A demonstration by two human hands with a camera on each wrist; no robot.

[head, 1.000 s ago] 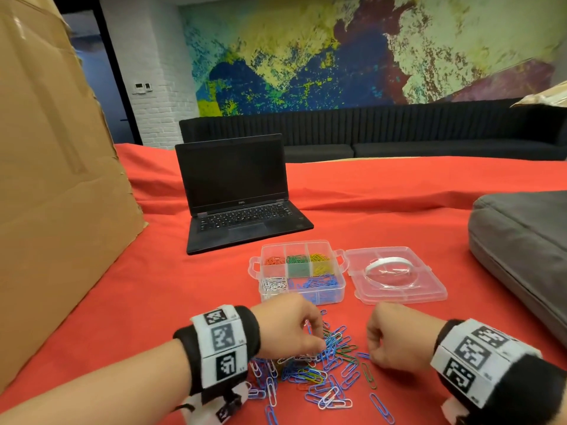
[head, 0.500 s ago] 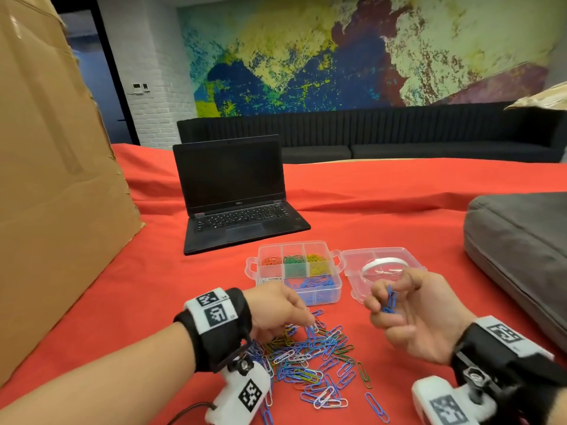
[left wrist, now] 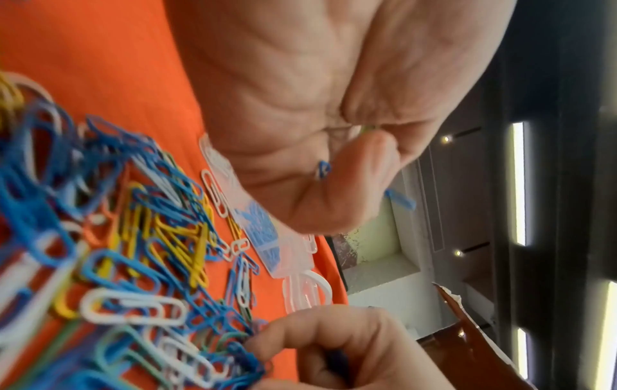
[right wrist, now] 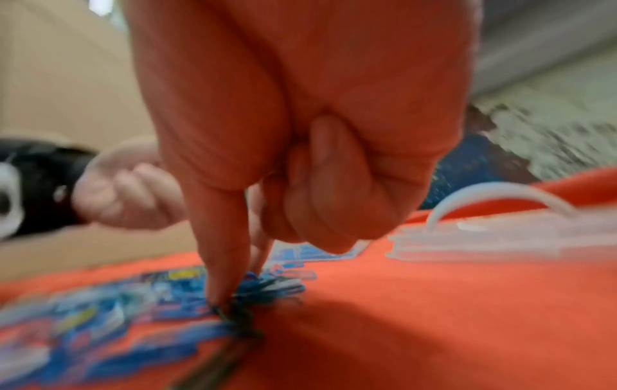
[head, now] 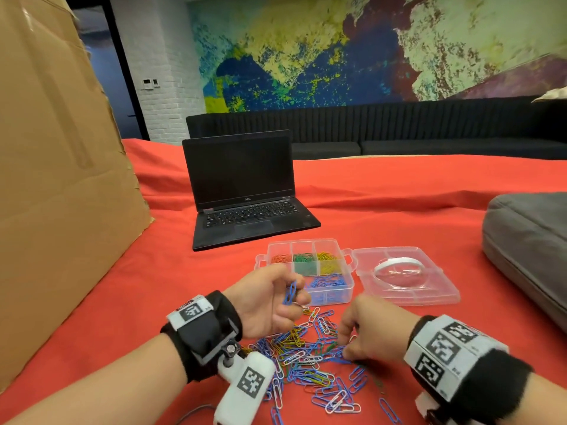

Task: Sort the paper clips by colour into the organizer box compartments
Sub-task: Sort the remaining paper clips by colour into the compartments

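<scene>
A clear organizer box (head: 348, 291) stands on the red cloth, with orange, green and yellow clips in its far compartments and blue ones in front. A mixed pile of paper clips (head: 310, 363) lies just before it. My left hand (head: 296, 297) is raised over the pile's far left edge and pinches blue paper clips (head: 290, 292), also visible as blue paper clips (left wrist: 322, 170) in the left wrist view. My right hand (head: 345, 352) reaches down into the pile's right side. Its fingertips (right wrist: 217, 295) pinch a clip there; blur hides its colour.
The box's clear lid (head: 429, 297) lies open to the right with a white ring on it. A black laptop (head: 245, 216) stands behind, a big cardboard box (head: 61, 179) at the left, and a grey cushion (head: 527, 246) at the right.
My left hand rose out of the pile with blue clips in it. My right hand, which held blue clips up near the lid, came down into the pile.
</scene>
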